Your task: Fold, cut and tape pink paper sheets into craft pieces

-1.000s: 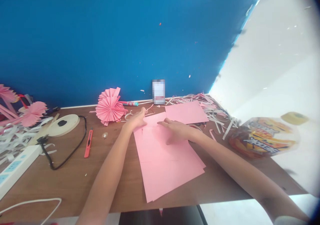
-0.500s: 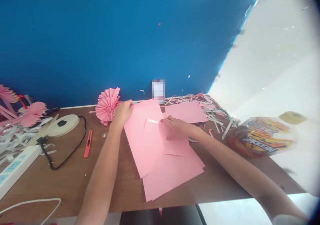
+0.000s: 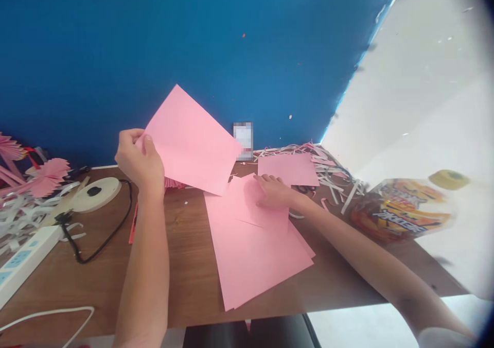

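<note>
My left hand (image 3: pixel 139 160) is closed on the left edge of a pink paper sheet (image 3: pixel 191 142) and holds it up in the air, tilted, in front of the blue wall. My right hand (image 3: pixel 275 191) lies flat with fingers stretched out, pressing on a stack of pink sheets (image 3: pixel 254 250) on the brown table (image 3: pixel 88 281). Another single pink sheet (image 3: pixel 287 169) lies farther back, beyond that hand. The lifted sheet hides the pleated pink paper fan behind it.
A white tape roll (image 3: pixel 96 192), a black cable (image 3: pixel 98 247), a red utility knife (image 3: pixel 131 229) and a white power strip (image 3: pixel 21 258) lie at left, with pink fans (image 3: pixel 42 175). Shredded paper strips (image 3: pixel 332 175) and a snack bag (image 3: pixel 401 211) sit at right.
My left hand has pulled the top pink sheet off the stack and raised it up and to the left. My right hand stays pressed on the remaining sheets.
</note>
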`<move>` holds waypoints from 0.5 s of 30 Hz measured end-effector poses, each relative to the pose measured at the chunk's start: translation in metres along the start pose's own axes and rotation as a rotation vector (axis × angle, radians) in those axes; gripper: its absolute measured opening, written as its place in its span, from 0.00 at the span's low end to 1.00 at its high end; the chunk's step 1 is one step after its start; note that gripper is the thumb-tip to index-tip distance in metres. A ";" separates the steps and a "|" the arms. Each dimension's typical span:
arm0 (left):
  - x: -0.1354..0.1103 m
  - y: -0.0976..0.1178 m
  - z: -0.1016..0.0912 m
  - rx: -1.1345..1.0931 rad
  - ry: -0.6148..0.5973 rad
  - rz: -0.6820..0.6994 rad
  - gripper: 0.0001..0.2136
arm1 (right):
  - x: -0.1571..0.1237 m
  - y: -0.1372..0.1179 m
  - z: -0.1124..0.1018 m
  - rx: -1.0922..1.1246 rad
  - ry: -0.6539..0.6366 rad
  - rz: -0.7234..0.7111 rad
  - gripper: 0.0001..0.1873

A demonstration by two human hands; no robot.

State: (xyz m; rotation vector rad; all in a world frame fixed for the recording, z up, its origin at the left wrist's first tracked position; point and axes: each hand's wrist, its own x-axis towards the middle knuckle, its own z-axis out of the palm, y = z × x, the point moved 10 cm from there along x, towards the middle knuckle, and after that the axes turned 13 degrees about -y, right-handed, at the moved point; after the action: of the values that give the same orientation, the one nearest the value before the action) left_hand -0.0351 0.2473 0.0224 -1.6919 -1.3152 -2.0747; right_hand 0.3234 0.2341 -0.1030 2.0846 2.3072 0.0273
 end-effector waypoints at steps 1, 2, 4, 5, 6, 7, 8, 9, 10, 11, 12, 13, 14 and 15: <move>0.001 0.000 -0.004 -0.048 0.033 0.014 0.10 | 0.001 0.000 0.001 0.003 0.006 -0.004 0.50; 0.001 0.000 -0.008 -0.097 0.064 0.024 0.10 | 0.002 0.000 0.002 0.009 0.001 -0.011 0.50; 0.002 -0.003 -0.015 -0.206 0.130 0.042 0.09 | 0.004 0.000 0.005 0.021 -0.014 -0.030 0.47; 0.002 -0.006 -0.018 -0.262 0.167 0.051 0.09 | 0.004 -0.001 0.006 0.026 -0.017 -0.040 0.45; 0.002 -0.008 -0.020 -0.313 0.201 0.058 0.09 | 0.004 -0.002 0.006 0.031 -0.015 -0.049 0.43; 0.002 -0.011 -0.020 -0.357 0.222 0.059 0.09 | 0.004 -0.002 0.005 0.040 -0.011 -0.052 0.42; 0.002 -0.015 -0.018 -0.393 0.226 0.055 0.09 | 0.004 -0.001 0.004 0.063 -0.004 -0.051 0.42; 0.003 -0.018 -0.013 -0.425 0.208 0.043 0.09 | 0.003 0.000 0.002 0.111 0.004 -0.055 0.43; 0.004 -0.021 -0.006 -0.455 0.171 0.024 0.09 | 0.002 0.000 -0.001 0.198 0.010 -0.075 0.46; 0.005 -0.023 0.004 -0.481 0.121 0.005 0.09 | 0.001 -0.001 -0.004 0.330 0.009 -0.114 0.48; 0.005 -0.024 0.014 -0.506 0.069 -0.015 0.09 | 0.000 -0.004 -0.008 0.500 0.000 -0.169 0.50; 0.004 -0.025 0.025 -0.533 0.020 -0.035 0.09 | -0.002 -0.007 -0.012 0.691 -0.010 -0.234 0.52; 0.002 -0.026 0.036 -0.562 -0.024 -0.059 0.10 | -0.004 -0.010 -0.018 0.884 -0.015 -0.295 0.51; 0.000 -0.027 0.047 -0.591 -0.067 -0.086 0.10 | -0.006 -0.011 -0.024 1.062 -0.011 -0.343 0.49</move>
State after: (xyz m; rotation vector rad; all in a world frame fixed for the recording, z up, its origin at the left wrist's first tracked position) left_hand -0.0178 0.2960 0.0071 -1.9513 -0.8413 -2.6648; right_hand 0.3119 0.2272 -0.0790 1.8243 2.9700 -1.4892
